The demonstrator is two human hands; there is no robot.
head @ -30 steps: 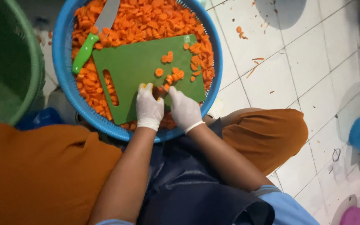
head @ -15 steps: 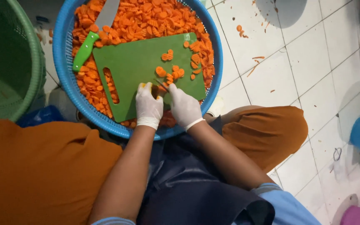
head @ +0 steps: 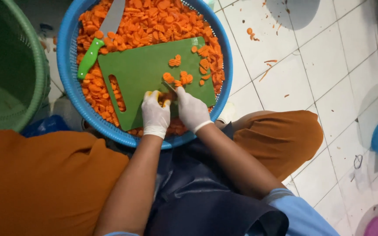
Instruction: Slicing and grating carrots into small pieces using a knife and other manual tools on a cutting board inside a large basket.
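A matt green plastic cutting board [head: 145,74] is seen in a perforated blue plastic basket [head: 68,83]; thin white rubbery gloves cover both hands; glossy white floor tiles [head: 329,83] lie right.

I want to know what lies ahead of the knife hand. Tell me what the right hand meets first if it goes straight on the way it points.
Probably the carrot slices on the green cutting board, just ahead of the right hand; depth is hard to judge.
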